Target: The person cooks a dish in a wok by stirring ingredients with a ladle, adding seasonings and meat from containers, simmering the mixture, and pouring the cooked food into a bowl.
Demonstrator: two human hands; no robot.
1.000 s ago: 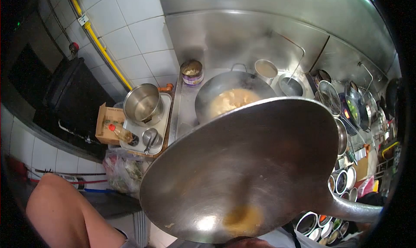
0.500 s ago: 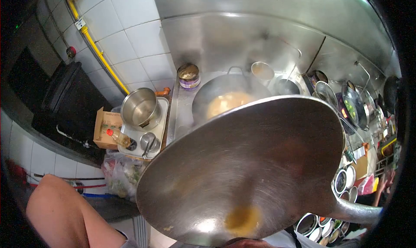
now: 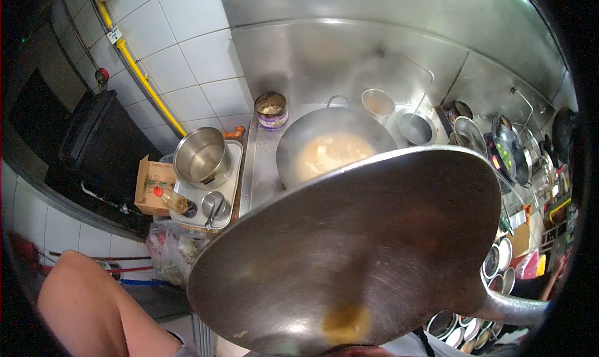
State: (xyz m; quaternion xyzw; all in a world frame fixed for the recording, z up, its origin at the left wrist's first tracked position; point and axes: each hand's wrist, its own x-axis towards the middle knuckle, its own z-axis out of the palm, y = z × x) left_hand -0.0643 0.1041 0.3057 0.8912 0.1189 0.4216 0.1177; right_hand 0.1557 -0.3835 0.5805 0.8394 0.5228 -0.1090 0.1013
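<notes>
Very close to the camera, a large dark steel ladle point(image 3: 349, 251) fills the lower middle of the view. Its bowl is tilted, with a little brown liquid point(image 3: 346, 324) at the near edge. The tubular handle point(image 3: 511, 308) runs off to the right, and whatever grips it lies outside the picture, so my right hand does not show. A bent bare arm point(image 3: 106, 307) with a bit of sleeve appears at lower left; my left hand is out of view. Beyond the ladle, a wok point(image 3: 290, 139) holds steaming pale brown liquid with light pieces point(image 3: 331, 151).
Left of the stove, a tray point(image 3: 236, 164) carries a steel pot point(image 3: 201, 154), a small cup point(image 3: 213, 204) and a red-capped bottle point(image 3: 175, 200). A tin point(image 3: 271, 110) and a strainer point(image 3: 378, 103) stand behind. At right are pans, bowls point(image 3: 493, 260) and part of another person's arm point(image 3: 552, 279).
The ladle has dropped slightly and tipped a little, uncovering more of the wok. Its brown liquid has shifted slightly downward toward the near rim.
</notes>
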